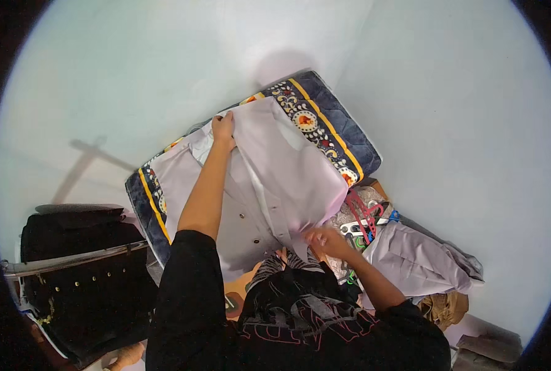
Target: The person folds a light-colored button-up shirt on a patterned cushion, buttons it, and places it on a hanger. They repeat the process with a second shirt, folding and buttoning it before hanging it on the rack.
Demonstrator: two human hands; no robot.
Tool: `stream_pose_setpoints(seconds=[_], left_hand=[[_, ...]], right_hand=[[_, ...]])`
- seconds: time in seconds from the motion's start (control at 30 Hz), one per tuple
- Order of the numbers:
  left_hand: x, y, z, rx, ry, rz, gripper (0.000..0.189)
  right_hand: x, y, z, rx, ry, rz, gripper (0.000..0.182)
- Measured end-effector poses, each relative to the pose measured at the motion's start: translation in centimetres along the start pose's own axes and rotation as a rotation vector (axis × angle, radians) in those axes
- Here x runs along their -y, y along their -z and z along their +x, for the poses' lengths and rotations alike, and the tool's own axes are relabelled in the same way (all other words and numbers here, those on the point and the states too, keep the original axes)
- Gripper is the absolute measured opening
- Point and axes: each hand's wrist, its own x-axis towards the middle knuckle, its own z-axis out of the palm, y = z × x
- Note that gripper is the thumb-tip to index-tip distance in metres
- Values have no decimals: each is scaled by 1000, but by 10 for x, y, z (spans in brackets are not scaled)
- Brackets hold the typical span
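Observation:
A light grey-mauve buttoned vest [266, 176] lies spread over a dark blue patterned padded blanket [345, 134], its front edges partly apart. My left hand [223, 130] grips the garment's upper front edge near the neckline. At the lower right front corner of the vest is my right hand [324, 241], blurred, with fingers bent; whether it holds cloth cannot be told. Dark buttons show on the left front panel, and a white lining shows at the neck.
To the right lie several plastic hangers [361, 222], another grey-mauve garment [414, 259] and a brown cloth [445, 310]. At the left, black garments [85, 287] hang by a metal rail [76, 264]. A pale wall [164, 60] rises behind the blanket.

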Motion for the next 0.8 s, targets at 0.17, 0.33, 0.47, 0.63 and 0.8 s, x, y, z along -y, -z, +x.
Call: stream_pose_setpoints(seconds=[0.17, 0.33, 0.47, 0.63, 0.8], left_hand=[[-26, -8, -48, 291, 107, 50, 90], [-22, 7, -50, 443, 109, 101, 119], [-23, 3, -59, 386, 99, 61, 113], [-20, 6, -42, 361, 117, 10, 113], [-12, 9, -31, 364, 109, -121, 110]], right_hand=[[42, 84, 36, -868, 21, -278, 48], [68, 46, 35, -599, 72, -102, 50], [131, 4, 52, -284, -123, 89, 46], [148, -17, 71, -629, 32, -121, 45], [127, -5, 82, -327, -177, 156, 46]])
